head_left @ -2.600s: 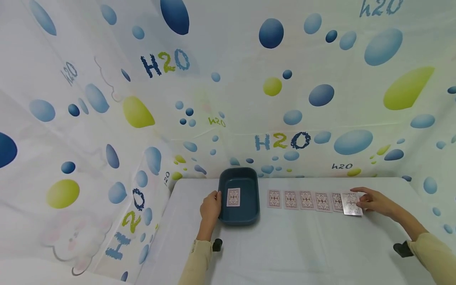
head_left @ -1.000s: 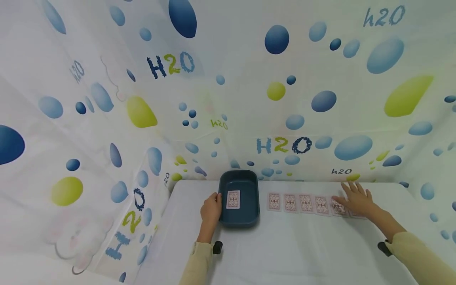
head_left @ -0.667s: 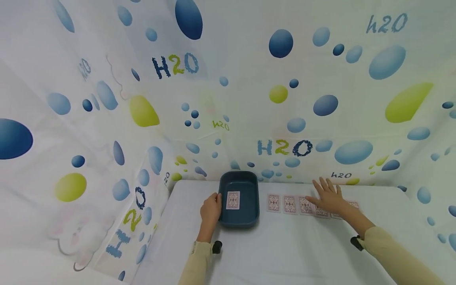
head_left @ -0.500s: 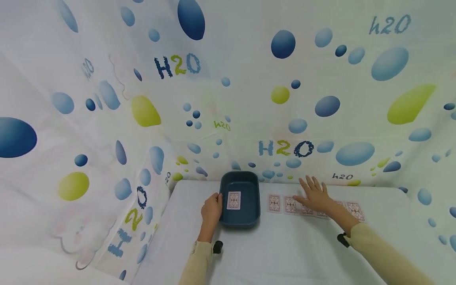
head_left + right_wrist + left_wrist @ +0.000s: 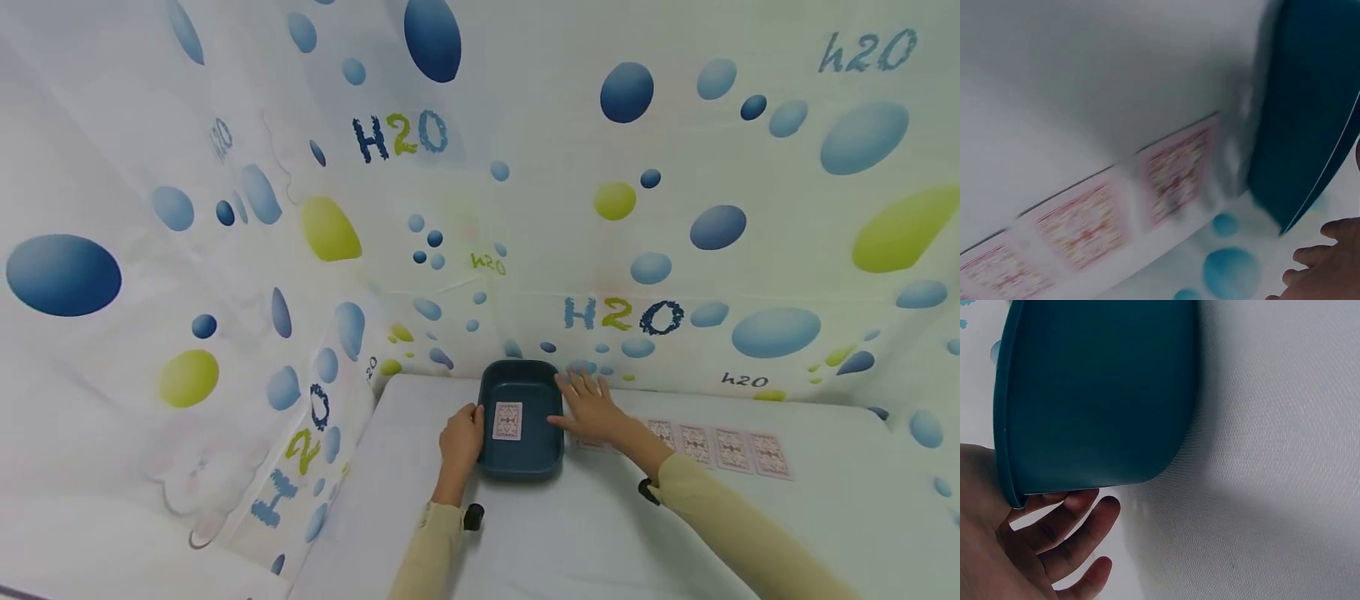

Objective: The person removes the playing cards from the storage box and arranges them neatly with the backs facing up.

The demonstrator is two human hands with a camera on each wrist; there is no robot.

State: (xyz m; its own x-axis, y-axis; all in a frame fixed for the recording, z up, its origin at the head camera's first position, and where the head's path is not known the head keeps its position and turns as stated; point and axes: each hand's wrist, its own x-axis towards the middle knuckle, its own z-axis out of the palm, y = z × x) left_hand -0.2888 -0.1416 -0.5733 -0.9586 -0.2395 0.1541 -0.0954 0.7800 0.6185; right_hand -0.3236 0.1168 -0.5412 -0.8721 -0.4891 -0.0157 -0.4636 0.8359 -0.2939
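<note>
My left hand grips the left rim of a dark teal plastic tray. In the left wrist view its fingers curl along the outside of the tray wall. One playing card, patterned back up, lies inside the tray, towards its left side. Over at the tray's right rim is my right hand, fingers spread and holding nothing. Under and beside that hand, a playing card is partly hidden. The right wrist view catches the hand just off the tray's edge.
Several more playing cards continue in a row to the right, backs up, on the white tablecloth. Behind the table hangs a white curtain with blue and green drops and H2O lettering.
My right hand let go of a card at the row's right end, then swept left with spread fingers to the tray's right rim. My left hand kept its grip on the tray.
</note>
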